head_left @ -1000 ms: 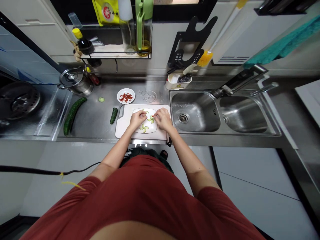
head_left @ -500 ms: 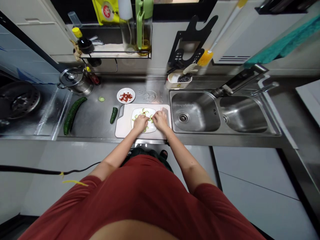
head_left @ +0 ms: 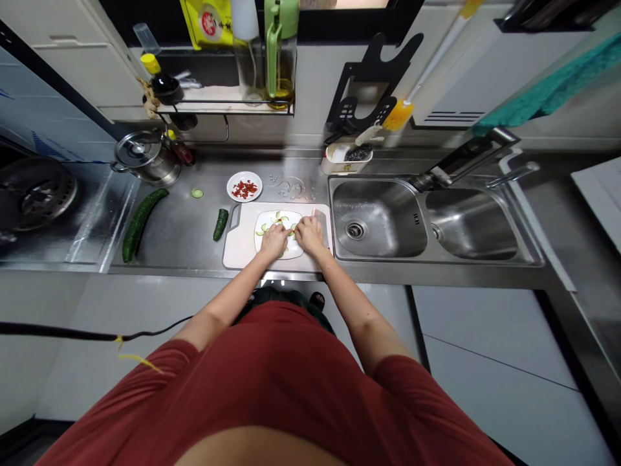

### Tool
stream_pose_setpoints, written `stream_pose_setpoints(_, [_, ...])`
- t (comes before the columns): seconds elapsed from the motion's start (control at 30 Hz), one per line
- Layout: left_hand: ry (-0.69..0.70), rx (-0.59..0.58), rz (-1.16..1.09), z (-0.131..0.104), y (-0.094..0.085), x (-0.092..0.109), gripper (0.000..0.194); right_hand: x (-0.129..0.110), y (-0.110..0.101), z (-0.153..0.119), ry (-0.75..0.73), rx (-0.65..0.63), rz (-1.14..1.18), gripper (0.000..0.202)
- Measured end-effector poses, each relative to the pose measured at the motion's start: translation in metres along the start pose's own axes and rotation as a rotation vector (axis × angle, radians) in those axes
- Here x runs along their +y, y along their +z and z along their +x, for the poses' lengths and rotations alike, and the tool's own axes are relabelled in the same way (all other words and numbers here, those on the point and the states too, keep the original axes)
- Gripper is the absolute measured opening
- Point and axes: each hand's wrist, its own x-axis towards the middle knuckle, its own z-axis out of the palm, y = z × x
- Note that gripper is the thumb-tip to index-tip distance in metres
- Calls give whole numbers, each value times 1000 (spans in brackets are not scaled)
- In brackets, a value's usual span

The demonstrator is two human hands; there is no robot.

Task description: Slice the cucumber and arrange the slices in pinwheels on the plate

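Observation:
A white square plate (head_left: 292,250) with several thin green-edged slices (head_left: 279,217) lies on a pale cutting board (head_left: 240,248). Over the plate's left part is my left hand (head_left: 275,239), its fingers bent and closed near the slices. My right hand (head_left: 309,234) is close beside it over the plate's right part, fingers curled together. Both sets of fingertips meet around the slices near the plate's middle; what they pinch is too small to make out. Behind the board sits a round white plate (head_left: 231,186) of red pieces (head_left: 244,189).
Left of the board lie a cut cucumber piece (head_left: 220,224), a small green slice (head_left: 196,193) and a long cucumber (head_left: 141,223). A steel pot (head_left: 154,162) stands at the back left. To the right is a double sink (head_left: 381,217); a sponge holder (head_left: 346,164) stands behind it.
My left hand has shifted slightly to the right, its fingertips nearer my right hand. My right hand stays almost in place.

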Motion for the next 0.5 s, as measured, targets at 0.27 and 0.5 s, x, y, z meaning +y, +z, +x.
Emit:
stream_pose_setpoints(0.27, [20,-9,6,1,1,3,40,1,1,1,0,-32,-24,23])
stream_pose_setpoints(0.5, [25,-18,-12,2,0,4,42,-1,-2,1,17,-43,-15,21])
